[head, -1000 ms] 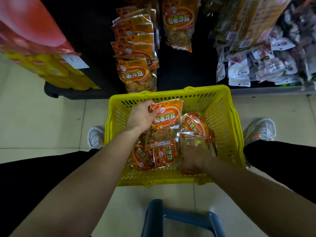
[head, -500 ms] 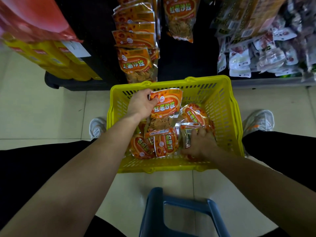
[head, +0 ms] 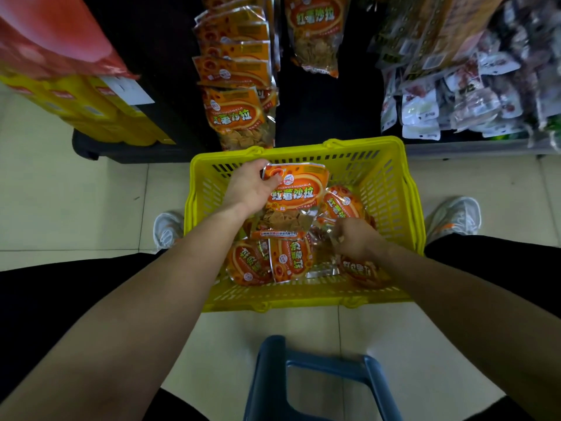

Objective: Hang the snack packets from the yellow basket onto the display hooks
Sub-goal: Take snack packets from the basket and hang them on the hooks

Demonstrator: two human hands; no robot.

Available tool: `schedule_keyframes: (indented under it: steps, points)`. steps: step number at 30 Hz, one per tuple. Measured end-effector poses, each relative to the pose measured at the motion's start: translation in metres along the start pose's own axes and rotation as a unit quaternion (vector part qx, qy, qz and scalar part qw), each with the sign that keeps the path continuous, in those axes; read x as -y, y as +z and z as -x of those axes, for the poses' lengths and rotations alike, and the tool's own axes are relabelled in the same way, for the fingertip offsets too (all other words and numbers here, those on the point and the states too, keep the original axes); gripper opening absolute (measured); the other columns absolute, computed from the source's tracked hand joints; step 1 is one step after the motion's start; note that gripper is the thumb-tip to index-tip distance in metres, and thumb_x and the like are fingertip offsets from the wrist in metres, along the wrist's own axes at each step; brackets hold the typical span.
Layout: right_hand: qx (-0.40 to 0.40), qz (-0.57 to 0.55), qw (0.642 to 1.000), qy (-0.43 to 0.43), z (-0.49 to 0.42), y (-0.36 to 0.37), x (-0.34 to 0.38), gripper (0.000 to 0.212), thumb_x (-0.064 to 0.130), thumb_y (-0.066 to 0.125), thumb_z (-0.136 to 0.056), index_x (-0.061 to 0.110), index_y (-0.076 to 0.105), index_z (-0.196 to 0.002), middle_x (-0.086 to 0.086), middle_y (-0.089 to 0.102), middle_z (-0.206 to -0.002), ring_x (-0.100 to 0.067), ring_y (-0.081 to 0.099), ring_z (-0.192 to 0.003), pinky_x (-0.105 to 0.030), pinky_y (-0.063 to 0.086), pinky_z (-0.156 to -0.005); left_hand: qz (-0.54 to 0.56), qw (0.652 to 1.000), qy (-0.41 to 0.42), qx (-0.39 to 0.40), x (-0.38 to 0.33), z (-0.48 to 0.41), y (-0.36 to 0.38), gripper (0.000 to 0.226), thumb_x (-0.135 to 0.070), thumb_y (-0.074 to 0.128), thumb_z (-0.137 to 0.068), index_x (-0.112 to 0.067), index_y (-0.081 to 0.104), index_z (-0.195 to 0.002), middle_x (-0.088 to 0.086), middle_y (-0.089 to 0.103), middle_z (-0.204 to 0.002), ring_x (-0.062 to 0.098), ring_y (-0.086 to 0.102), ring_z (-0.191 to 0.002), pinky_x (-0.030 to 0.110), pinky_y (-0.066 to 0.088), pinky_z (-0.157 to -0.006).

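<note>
Yellow basket [head: 391,189]: rigid moulded plastic, slotted walls, sitting on glossy pale floor tiles [head: 76,202] between the person's shoes [head: 455,214].

Left hand [head: 249,186] grips a snack packet [head: 296,196] by its top left corner, thumb across the front. The packet is raised over the basket's far half. It is a flat pouch of crinkly foil with an orange print, green lettering and a clear lower window showing thin tan chips.

Right hand [head: 356,238] is knuckles-up in the loose packets [head: 288,259] on the basket floor, fingers curled down into crumpled clear film. The back of the hand hides the fingertips, so I can't tell if it has one pinched.

The loose packets have the same print, lie at mixed angles and overlap, so no count is readable.

Hung packets [head: 236,117] form an overlapping column on the dark rack just behind the basket, with a second column [head: 315,34] to the right cut off at the top. The hooks themselves can't be made out.

White pouches [head: 422,110] at right are blurred. The blue stool [head: 267,378] at the near edge is partly cropped.
</note>
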State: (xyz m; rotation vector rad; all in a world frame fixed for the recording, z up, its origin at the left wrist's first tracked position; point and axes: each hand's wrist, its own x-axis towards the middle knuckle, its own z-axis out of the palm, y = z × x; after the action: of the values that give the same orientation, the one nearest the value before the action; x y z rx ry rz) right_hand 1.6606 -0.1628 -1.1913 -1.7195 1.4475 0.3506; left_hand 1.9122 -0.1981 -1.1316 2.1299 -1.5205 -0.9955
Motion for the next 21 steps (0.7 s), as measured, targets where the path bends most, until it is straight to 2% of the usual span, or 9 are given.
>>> schedule_keyframes:
  steps: [3, 5, 7, 11, 14, 18, 21]
  points:
    - [-0.014, -0.011, 0.999, -0.03, 0.008, -0.017, 0.005, 0.018, 0.009, 0.075, -0.077, 0.018, 0.07, -0.092, -0.001, 0.07, -0.096, -0.019, 0.064, -0.091, -0.03, 0.052, -0.077, -0.024, 0.999, 0.02, 0.01, -0.01, 0.007, -0.002, 0.021, -0.042, 0.065, -0.094, -0.025, 0.066, -0.106, -0.003, 0.071, -0.103, 0.018, 0.069, -0.094, 0.036, 0.058, -0.081]
    - [-0.023, -0.017, 0.998, -0.058, 0.013, -0.032, 0.012, 0.019, 0.005, 0.072, -0.078, 0.016, 0.073, -0.094, 0.0, 0.072, -0.096, -0.016, 0.066, -0.091, -0.023, 0.049, -0.072, -0.04, 0.998, 0.04, 0.007, -0.019, 0.013, -0.008, 0.024, -0.04, 0.063, -0.096, -0.026, 0.064, -0.115, -0.001, 0.071, -0.111, 0.021, 0.068, -0.1, 0.04, 0.058, -0.087]
    - [-0.025, -0.024, 0.996, -0.083, 0.022, -0.052, 0.023, 0.018, 0.004, 0.071, -0.079, 0.017, 0.074, -0.091, 0.002, 0.073, -0.092, -0.014, 0.068, -0.088, -0.019, 0.047, -0.067, -0.06, 0.995, 0.074, -0.005, -0.027, 0.02, -0.021, 0.024, -0.037, 0.061, -0.098, -0.029, 0.062, -0.121, -0.001, 0.07, -0.116, 0.021, 0.066, -0.105, 0.036, 0.056, -0.089]
    - [-0.01, -0.016, 0.994, -0.11, 0.052, -0.1, 0.045, 0.021, 0.004, 0.073, -0.08, 0.025, 0.069, -0.079, 0.005, 0.074, -0.081, -0.013, 0.07, -0.08, -0.027, 0.054, -0.07, -0.063, 0.987, 0.148, 0.002, -0.053, 0.033, -0.059, 0.018, -0.032, 0.06, -0.098, -0.035, 0.065, -0.115, -0.013, 0.066, -0.108, 0.014, 0.063, -0.105, 0.03, 0.051, -0.087]
    - [-0.003, 0.013, 0.993, -0.117, 0.085, -0.137, 0.058, 0.02, 0.007, 0.072, -0.08, 0.027, 0.07, -0.077, 0.015, 0.071, -0.067, -0.007, 0.069, -0.067, -0.029, 0.055, -0.062, -0.074, 0.978, 0.196, 0.001, -0.081, 0.047, -0.094, 0.018, -0.031, 0.061, -0.098, -0.033, 0.067, -0.115, -0.013, 0.066, -0.108, 0.013, 0.062, -0.105, 0.031, 0.051, -0.087]
    - [-0.013, 0.022, 0.988, -0.15, 0.129, -0.18, 0.078, 0.015, 0.013, 0.074, -0.079, 0.028, 0.074, -0.078, 0.017, 0.072, -0.067, 0.0, 0.067, -0.061, -0.017, 0.048, -0.051, -0.068, 0.968, 0.239, -0.034, -0.112, 0.07, -0.137, 0.016, -0.03, 0.061, -0.098, -0.032, 0.066, -0.113, -0.012, 0.067, -0.106, 0.015, 0.064, -0.103, 0.031, 0.052, -0.083]
    - [-0.021, -0.021, 0.984, -0.178, 0.154, -0.201, 0.089, 0.013, 0.011, 0.077, -0.079, 0.024, 0.075, -0.081, 0.015, 0.073, -0.067, 0.003, 0.067, -0.06, -0.011, 0.043, -0.05, -0.079, 0.961, 0.247, -0.097, -0.122, 0.085, -0.156, 0.023, -0.032, 0.059, -0.098, -0.037, 0.056, -0.12, -0.004, 0.071, -0.106, 0.021, 0.066, -0.098, 0.037, 0.056, -0.076]
